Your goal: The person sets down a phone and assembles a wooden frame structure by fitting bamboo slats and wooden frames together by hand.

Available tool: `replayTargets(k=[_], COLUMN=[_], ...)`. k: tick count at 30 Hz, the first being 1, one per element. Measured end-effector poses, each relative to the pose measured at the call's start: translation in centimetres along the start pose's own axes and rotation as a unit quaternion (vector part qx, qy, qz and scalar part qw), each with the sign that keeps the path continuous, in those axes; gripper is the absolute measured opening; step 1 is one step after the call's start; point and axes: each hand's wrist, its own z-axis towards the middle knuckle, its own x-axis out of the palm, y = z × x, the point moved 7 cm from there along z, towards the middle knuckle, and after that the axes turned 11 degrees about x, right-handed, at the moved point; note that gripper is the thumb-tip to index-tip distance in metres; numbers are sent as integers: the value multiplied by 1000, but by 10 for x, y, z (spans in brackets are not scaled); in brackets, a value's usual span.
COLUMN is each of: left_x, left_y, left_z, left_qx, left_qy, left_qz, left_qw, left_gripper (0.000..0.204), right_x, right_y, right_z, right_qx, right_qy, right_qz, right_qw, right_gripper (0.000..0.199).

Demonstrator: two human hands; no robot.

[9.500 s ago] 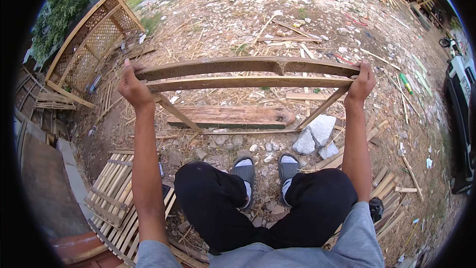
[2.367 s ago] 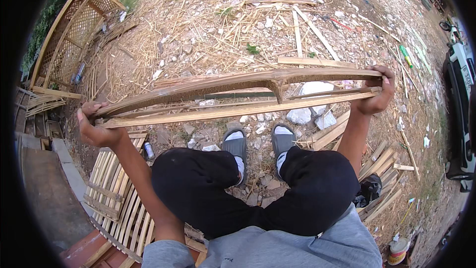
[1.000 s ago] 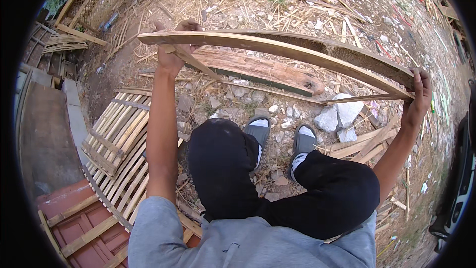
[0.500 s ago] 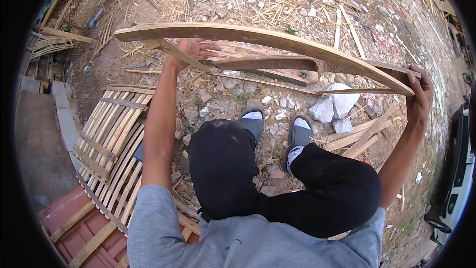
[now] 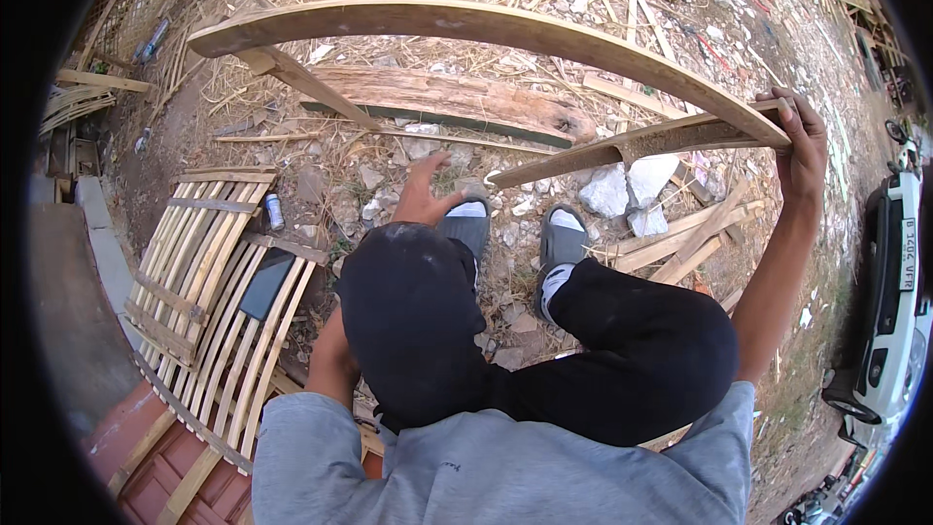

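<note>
A wooden frame [image 5: 466, 21] of long planks joined by shorter end pieces tilts across the space in front of me. My right hand [image 5: 803, 146] grips its right corner, fingers wrapped round the wood. One end piece [image 5: 641, 141] slants from that corner toward the middle, and another [image 5: 306, 87] hangs from the far left end. My left hand [image 5: 424, 192] is off the frame, low beside my left foot, its thumb and fingers spread with nothing visible in them. The left forearm is partly hidden behind my raised knee.
Beyond my feet lies a thick, weathered timber slab [image 5: 447, 95]. White stones [image 5: 607, 190] and loose planks [image 5: 695, 243] lie at right. Slatted wooden panels [image 5: 209, 253], a dark flat device [image 5: 267, 284] and a can [image 5: 275, 212] are at left. A white car [image 5: 899, 331] stands far right.
My left hand has left the frame's left part and dropped toward my left foot. The frame's left end has shifted up and left in the picture; my right hand keeps its corner.
</note>
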Motion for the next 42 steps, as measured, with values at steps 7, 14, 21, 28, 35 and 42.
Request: replayTargets(k=[7,14,21,28,35,42], left_x=[47,48,-26,-39,-43,-53], left_y=[-24,7,37,61,62,59], left_z=[53,58,69,72,70,69], left_qx=[57,91,119,122,119,106], left_qy=[213,194,93,89,96,99], left_qz=[-21,16,165,205,211,218], left_qw=[975,977,975,967,965,965], left_gripper=[50,22,18,19,20,18], right_x=[13,15,8,8,6,9], right_y=[-6,-4,-5,-2,-8,-17], right_z=[6,7,23,23,27,9], right_qx=[-18,-9,21,11,-11,-79], right_qy=[-3,30,-59,-57,-123,-254], right_qz=[-4,-28,-117,-93,-69,254], right_qw=[1000,999,991,994,990,930], right_gripper=[39,37,41,45,43,63])
